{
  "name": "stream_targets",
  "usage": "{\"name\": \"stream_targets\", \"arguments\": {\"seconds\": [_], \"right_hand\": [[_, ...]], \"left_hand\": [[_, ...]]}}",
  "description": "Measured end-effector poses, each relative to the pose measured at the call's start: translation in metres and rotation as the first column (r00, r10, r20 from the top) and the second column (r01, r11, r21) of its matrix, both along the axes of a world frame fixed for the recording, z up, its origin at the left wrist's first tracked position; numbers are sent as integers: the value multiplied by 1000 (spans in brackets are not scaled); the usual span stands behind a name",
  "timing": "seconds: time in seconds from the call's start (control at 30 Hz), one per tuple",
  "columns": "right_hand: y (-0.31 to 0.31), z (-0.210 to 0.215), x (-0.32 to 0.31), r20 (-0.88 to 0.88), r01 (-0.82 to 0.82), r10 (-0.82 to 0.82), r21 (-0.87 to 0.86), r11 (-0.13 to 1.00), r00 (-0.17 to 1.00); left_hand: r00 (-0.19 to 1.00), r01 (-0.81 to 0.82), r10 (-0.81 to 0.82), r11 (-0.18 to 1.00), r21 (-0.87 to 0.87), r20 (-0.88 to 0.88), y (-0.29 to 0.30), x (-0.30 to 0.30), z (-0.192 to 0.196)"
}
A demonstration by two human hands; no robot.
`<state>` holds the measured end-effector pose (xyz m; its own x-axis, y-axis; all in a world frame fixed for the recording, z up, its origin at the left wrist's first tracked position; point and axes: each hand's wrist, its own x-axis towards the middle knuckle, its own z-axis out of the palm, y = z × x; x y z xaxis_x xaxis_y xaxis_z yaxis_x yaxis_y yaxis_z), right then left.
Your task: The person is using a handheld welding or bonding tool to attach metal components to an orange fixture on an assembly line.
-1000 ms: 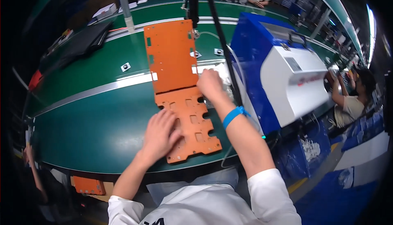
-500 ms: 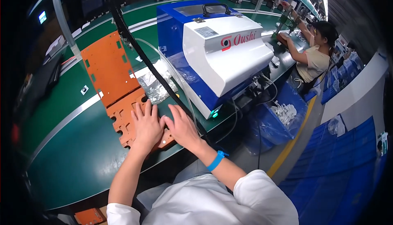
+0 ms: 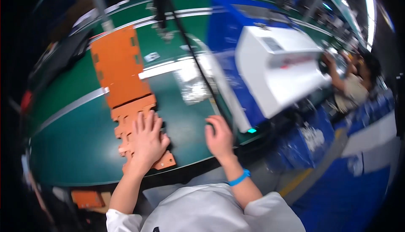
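Note:
An orange hinged plate fixture lies unfolded on the green bench, its flat slotted leaf pointing away from me. My left hand rests flat with fingers stretched over the fixture's near, notched leaf, covering much of its middle. To the right of the fixture, over the bench near its front edge, my right hand hangs with loosely bent fingers and nothing visible in it. Beyond the right hand lies a silvery clear plastic bag, blurred, with contents I cannot make out.
A blue and white machine stands on the right of the bench, a dark cable in front of it. A blue bin with white parts sits lower right. A co-worker works farther right. Orange pieces lie below the bench.
My right hand has lifted off the fixture and moved right, away from the left hand. The left hand stays on the fixture. The view has turned left, so the machine appears farther right.

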<state>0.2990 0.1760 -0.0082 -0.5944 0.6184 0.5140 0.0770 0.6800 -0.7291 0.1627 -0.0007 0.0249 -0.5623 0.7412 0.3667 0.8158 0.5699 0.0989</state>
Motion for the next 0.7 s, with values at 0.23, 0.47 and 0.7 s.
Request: {"name": "stream_targets", "arguments": {"seconds": [0.23, 0.47, 0.7], "right_hand": [[47, 12, 56, 122, 58, -62, 35, 998, 991], [27, -13, 55, 188, -5, -30, 180, 984, 982], [73, -86, 0, 104, -102, 95, 57, 993, 990]], "left_hand": [[991, -120, 116, 991, 59, 64, -44, -14, -11], [875, -479, 482, 876, -58, 49, -214, -72, 12], [572, -816, 818, 562, -131, -55, -329, -175, -20]]}}
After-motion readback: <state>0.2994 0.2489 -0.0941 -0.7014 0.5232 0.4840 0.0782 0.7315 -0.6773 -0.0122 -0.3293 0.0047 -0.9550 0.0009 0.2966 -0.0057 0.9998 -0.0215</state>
